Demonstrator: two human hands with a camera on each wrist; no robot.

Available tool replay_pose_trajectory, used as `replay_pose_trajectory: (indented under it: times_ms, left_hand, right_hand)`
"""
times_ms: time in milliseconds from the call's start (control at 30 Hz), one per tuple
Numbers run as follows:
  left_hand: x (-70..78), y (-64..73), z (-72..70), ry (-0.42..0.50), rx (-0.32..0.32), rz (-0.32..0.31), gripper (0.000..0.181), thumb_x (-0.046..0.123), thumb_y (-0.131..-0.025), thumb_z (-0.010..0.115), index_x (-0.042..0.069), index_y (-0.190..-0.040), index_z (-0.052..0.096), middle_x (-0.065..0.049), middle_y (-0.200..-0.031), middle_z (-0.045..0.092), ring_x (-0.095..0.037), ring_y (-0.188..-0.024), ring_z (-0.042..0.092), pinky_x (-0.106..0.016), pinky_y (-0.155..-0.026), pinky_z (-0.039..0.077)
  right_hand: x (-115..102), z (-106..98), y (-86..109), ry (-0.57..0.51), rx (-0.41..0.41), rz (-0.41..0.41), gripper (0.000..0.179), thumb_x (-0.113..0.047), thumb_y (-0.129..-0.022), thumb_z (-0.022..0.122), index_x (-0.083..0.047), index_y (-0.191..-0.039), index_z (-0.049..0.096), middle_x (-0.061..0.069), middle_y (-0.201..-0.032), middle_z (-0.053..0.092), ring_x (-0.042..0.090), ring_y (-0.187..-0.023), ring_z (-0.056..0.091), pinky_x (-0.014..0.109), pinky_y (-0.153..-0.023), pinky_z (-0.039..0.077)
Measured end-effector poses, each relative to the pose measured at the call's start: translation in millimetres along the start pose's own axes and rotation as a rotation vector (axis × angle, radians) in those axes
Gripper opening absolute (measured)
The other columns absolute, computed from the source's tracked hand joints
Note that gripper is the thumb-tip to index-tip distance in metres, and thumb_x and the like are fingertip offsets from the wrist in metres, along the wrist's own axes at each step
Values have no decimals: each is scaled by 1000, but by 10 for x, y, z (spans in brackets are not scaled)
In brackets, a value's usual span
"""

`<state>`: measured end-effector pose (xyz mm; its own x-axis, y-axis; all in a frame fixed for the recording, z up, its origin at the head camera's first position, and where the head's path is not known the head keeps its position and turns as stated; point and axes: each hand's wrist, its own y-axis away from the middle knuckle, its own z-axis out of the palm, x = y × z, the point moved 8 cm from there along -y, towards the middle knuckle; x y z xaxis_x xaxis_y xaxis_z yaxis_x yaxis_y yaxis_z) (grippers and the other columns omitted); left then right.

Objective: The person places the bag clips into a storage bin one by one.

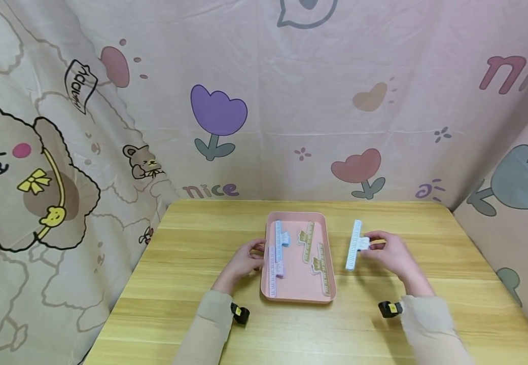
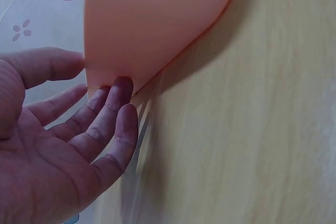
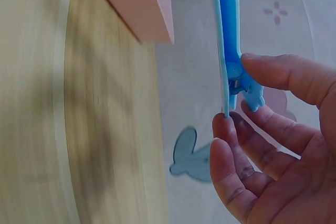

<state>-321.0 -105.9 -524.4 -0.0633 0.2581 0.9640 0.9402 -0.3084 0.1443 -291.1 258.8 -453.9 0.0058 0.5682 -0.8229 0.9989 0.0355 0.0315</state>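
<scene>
My right hand pinches a light blue bag clip by its small figure-shaped handle, thumb on one side and fingertips on the other. Its long toothed bar stands to the right of the pink tray. In the right wrist view the blue clip shows its spring by the thumb. My left hand rests at the tray's left side; the left wrist view has its loosely bent fingers touching the outer wall. Inside the tray lie another blue clip, a lilac clip and two yellowish clear clips.
The tray stands on a wood-grain table. Behind the table's far edge hangs a printed cloth, which also runs along both sides. A small black device is strapped at each wrist.
</scene>
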Motion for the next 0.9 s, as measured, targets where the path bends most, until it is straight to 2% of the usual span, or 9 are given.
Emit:
replay_pose_trajectory:
  times_ms: [333,500,700,900]
  left_hand:
    - [-6,3,-17,7,5,-3,68,-10,-81,64,-2,-145,40,-22,-125,51,-30,-100,61,-35,-75,56]
    - [7,0,-22,23,2,-4,69,-10,-81,65,-2,-145,40,-23,-126,50,-33,-102,61,-38,-76,55]
    - [3,-5,-29,13,2,0,68,-10,-82,65,-2,-145,40,-22,-125,50,-30,-101,62,-37,-74,55]
    - [-5,-4,-18,21,-2,5,68,-10,-81,65,-3,-144,41,-21,-124,51,-31,-101,62,-36,-74,55]
  right_hand:
    - [-314,293,-171,-7,-56,-44,52,-12,-82,78,3,-127,58,18,-113,63,32,-102,62,37,-79,54]
    - [-487,419,-260,7,-77,-93,51,-9,-81,78,6,-126,58,20,-114,63,32,-101,63,39,-79,54]
    - [-631,688,-394,53,-133,-146,46,-5,-78,79,6,-119,62,17,-111,64,30,-96,64,39,-79,56]
    - [-727,958,-443,113,-214,-152,43,-4,-75,81,4,-114,64,13,-101,64,28,-90,62,37,-76,56]
